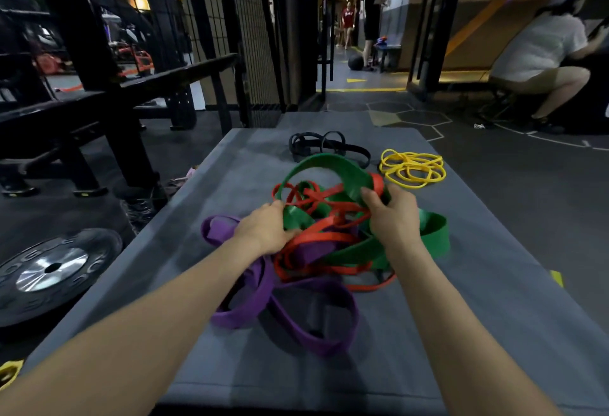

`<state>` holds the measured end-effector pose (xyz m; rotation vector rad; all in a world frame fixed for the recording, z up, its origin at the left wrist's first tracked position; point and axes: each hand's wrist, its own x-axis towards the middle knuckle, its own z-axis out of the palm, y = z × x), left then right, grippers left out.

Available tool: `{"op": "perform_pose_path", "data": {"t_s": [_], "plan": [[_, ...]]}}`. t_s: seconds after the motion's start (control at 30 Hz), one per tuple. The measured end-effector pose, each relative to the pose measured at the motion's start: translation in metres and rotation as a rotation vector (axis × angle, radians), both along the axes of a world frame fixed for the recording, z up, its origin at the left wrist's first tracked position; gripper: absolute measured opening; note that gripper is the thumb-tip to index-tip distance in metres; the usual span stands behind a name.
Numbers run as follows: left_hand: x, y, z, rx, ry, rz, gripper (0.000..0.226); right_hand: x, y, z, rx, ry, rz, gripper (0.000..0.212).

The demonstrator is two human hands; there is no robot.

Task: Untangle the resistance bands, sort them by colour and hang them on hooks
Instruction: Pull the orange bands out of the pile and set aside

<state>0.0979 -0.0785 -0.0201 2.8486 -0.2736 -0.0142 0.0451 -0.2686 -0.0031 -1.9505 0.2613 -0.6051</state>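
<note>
A tangle of resistance bands lies in the middle of a grey mat (494, 300): wide green bands (329, 162), thin red bands (326, 237) and wide purple bands (316, 320) looped through each other. My left hand (267, 231) rests on the left side of the tangle, fingers curled over a green band. My right hand (393, 214) grips a green band where a red one crosses it, holding a green loop raised. Thin yellow bands (412, 168) lie apart at the far right. Black bands (326, 147) lie apart at the far end.
A black weight plate (52, 270) lies on the floor left of the mat. A black bench and rack (108, 96) stand at the back left. A person crouches at the back right (540, 53); other people stand down the corridor (370, 17).
</note>
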Motion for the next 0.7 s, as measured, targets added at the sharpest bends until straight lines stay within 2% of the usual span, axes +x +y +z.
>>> {"op": "perform_pose_path", "data": {"t_s": [0.13, 0.23, 0.43, 0.6, 0.7], "plan": [[0.003, -0.007, 0.000, 0.042, -0.015, 0.029, 0.060, -0.003, -0.009, 0.004, 0.129, -0.093, -0.099, 0.025], [-0.002, -0.006, 0.002, 0.072, -0.080, 0.042, 0.053, -0.005, -0.011, 0.004, 0.161, -0.095, -0.138, 0.033], [-0.009, 0.014, 0.038, -0.323, -0.254, 0.164, 0.018, -0.010, -0.011, 0.006, 0.149, -0.085, -0.184, 0.019], [-0.010, 0.036, 0.095, -0.520, -0.359, 0.185, 0.012, -0.017, -0.007, 0.029, 0.190, -0.091, -0.204, 0.022], [-0.009, 0.050, 0.126, -0.647, -0.424, 0.251, 0.021, -0.010, -0.013, 0.055, 0.208, -0.070, -0.231, 0.025]]}}
